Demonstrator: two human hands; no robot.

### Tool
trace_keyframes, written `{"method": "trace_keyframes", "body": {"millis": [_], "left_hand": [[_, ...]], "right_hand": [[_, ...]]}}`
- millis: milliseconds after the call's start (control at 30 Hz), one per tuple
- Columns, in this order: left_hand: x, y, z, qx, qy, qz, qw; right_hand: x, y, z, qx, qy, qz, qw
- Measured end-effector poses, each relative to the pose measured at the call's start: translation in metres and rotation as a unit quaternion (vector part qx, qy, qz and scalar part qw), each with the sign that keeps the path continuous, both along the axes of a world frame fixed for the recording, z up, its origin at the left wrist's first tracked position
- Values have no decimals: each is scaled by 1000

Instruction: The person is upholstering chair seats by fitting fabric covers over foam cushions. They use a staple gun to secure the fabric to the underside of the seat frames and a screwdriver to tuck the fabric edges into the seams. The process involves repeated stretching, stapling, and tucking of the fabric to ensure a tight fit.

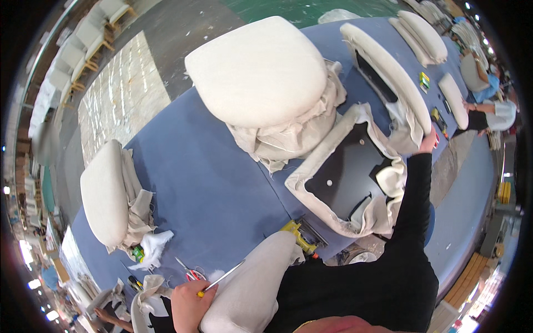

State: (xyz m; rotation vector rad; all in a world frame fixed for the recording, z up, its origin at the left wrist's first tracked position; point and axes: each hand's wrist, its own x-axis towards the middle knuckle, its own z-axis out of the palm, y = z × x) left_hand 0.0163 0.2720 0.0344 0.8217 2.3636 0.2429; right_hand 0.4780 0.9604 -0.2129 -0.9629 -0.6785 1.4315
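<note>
At the lower left of the frame, the left hand [187,305] was clenched around the yellow handle of a thin metal tool [221,279], whose shaft was laid against the cream cushion [250,288] held close to the body at the bottom centre. The right hand [428,142] was stretched to the right of centre and rested on the loose fabric of an upturned seat cushion [347,172] on the blue table [211,183], though whether it was closed on that fabric could not be told. Red-handled scissors [191,272] and a yellow staple gun [302,236] were left on the table near the held cushion.
</note>
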Motion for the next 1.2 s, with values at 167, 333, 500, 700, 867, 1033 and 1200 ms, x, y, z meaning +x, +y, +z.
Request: {"method": "trace_keyframes", "body": {"millis": [167, 333, 500, 700, 867, 1033, 1200], "left_hand": [[22, -15, 15, 0, -35, 18, 999], [35, -28, 4, 9, -24, -1, 1000], [46, -19, 14, -8, 16, -35, 999], [48, -47, 4, 0, 34, -24, 999], [50, -72, 17, 54, 89, -64, 992], [99, -123, 22, 105, 103, -56, 987], [121, -166, 7, 184, 114, -17, 976]], "right_hand": [[130, -113, -53, 26, -181, -125, 975], [178, -163, -72, -108, -30, -119, 987], [79, -250, -58, -2, -594, -296, 748], [-82, -320, 14, 184, -839, 79, 506], [-42, -271, -27, 312, -823, 64, 470], [-73, -240, 100, 330, -866, 170, 334], [-6, -134, 182, 377, -800, 74, 461]]}}
